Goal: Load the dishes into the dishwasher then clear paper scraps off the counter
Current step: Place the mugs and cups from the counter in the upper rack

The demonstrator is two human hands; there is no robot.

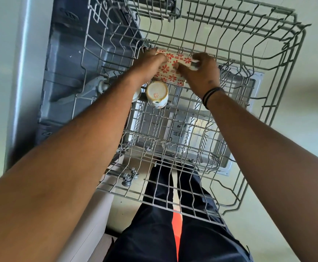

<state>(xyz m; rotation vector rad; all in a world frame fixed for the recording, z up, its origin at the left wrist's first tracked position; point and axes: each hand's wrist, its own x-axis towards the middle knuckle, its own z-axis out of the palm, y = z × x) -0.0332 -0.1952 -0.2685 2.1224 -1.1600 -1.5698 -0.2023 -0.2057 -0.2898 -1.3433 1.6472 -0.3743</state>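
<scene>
Over the pulled-out grey wire dishwasher rack (pixel 192 186), a cream ceramic cup (pixel 157 93) sits upside down among the tines. Just beyond it, the left hand (pixel 150 65) and right hand (pixel 201 72) each curl their grip round a white dish with red flower print (pixel 171 69), holding it on its side over the rack's far half.

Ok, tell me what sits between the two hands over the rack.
In the head view, a white dish with red flower print lies between the left hand and the right hand; both grip it over the upper rack.
</scene>
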